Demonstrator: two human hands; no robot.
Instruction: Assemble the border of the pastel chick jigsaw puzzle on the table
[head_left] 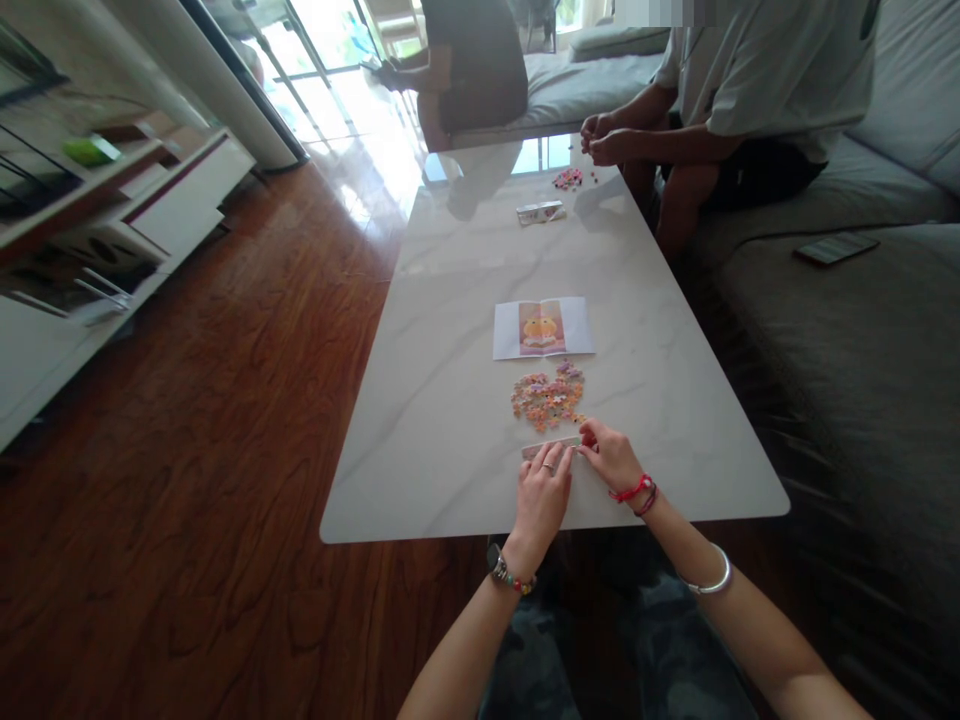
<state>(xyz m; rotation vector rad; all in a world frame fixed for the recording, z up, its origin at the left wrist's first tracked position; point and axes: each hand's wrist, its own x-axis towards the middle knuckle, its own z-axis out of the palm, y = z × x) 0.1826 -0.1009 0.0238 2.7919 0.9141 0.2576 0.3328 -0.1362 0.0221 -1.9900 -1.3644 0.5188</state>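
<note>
A small flat puzzle box (550,447) lies near the front edge of the white marble table (450,400). My left hand (541,495) rests on its near side, fingers curled over it. At the box's right end my right hand (611,458) pinches it with closed fingers. Just beyond the box sits a pile of several small pink and orange puzzle pieces (549,395). Farther on lies a reference sheet (543,327) with a picture in its middle.
A person on the grey sofa (862,330) at the far right has hands (604,140) over another pile of pieces (568,179) and a second box (541,212). Another person sits farther back. A phone (836,247) lies on the sofa. Wooden floor and shelves are on the left.
</note>
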